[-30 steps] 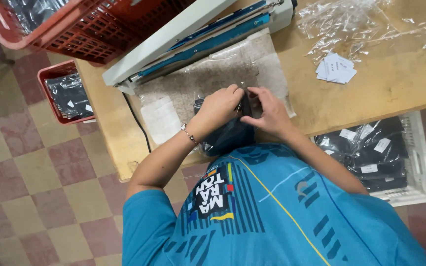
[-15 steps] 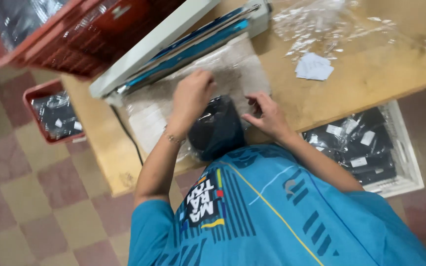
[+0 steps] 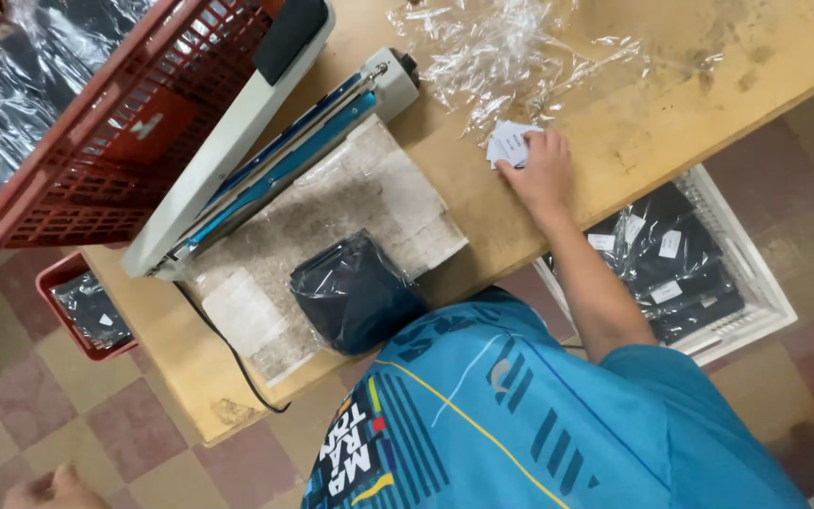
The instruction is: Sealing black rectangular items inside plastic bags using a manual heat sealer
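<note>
My right hand [image 3: 544, 172] reaches out over the wooden table [image 3: 671, 113], its fingertips closed on a small stack of white cards [image 3: 509, 147]. A dark folded garment in a clear plastic bag [image 3: 355, 292] lies untouched on the mottled pad in front of the heat sealer [image 3: 266, 155], whose arm is raised. My left hand [image 3: 49, 487] hangs low at the bottom left edge, away from the table, and nothing shows in it.
Crumpled clear plastic bags [image 3: 511, 57] lie behind the cards. A red mesh crate [image 3: 96, 141] stands at the back left. A white crate of bagged dark garments [image 3: 680, 264] and a small red crate [image 3: 87, 306] sit on the checked floor. A black cable [image 3: 228, 353] crosses the table's front.
Both hands have left the bagged garment. My right hand has moved right to the white cards, and my left hand has dropped below the table.
</note>
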